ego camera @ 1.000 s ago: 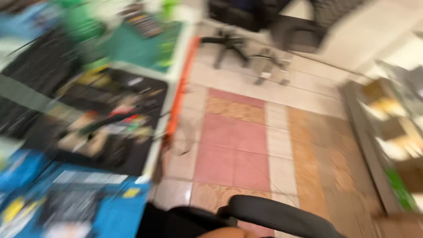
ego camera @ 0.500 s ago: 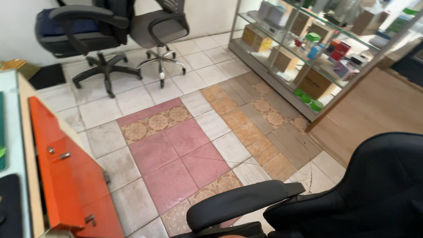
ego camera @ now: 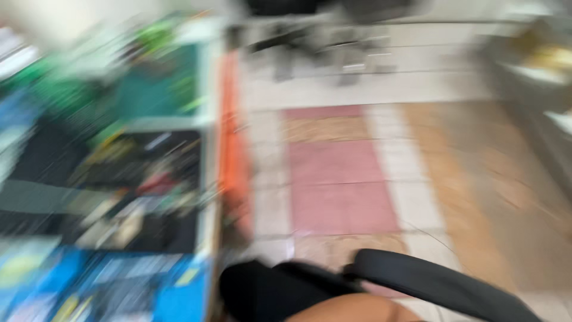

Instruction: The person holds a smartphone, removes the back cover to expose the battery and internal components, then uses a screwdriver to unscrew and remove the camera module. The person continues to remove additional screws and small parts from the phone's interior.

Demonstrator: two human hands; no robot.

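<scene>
Everything here is smeared by a fast swing of the head, so only broad shapes can be trusted. Neither hand shows, so I cannot tell whether either grip is released, clenched or grasping anything; a bare patch of skin [ego camera: 351, 310] at the bottom edge, at six o'clock, may be an arm or a knee, too blurred to say.

Nearest to it is the black chair armrest [ego camera: 435, 283], curving out toward four o'clock, with a dark sleeve or trouser cloth [ego camera: 268, 292] just beside it at seven o'clock. The worktop [ego camera: 205, 179] fills the nine o'clock side, crowded with a black mat [ego camera: 179, 232] of small tools, a blue mat [ego camera: 173, 292] below it and a green mat [ego camera: 161, 89] toward eleven o'clock. An orange drawer front [ego camera: 229, 149] runs along its edge. The tiled floor [ego camera: 339, 185] spreads across the middle, chair bases [ego camera: 333, 56] stand at twelve o'clock, and a shelf [ego camera: 536, 65] sits at two o'clock.

The risk I would judge here: with the view whipping about, a reach toward the packed worktop could be misaimed and sweep small tools off the edge onto the tiles. An elbow could also knock the armrest while turning.
</scene>
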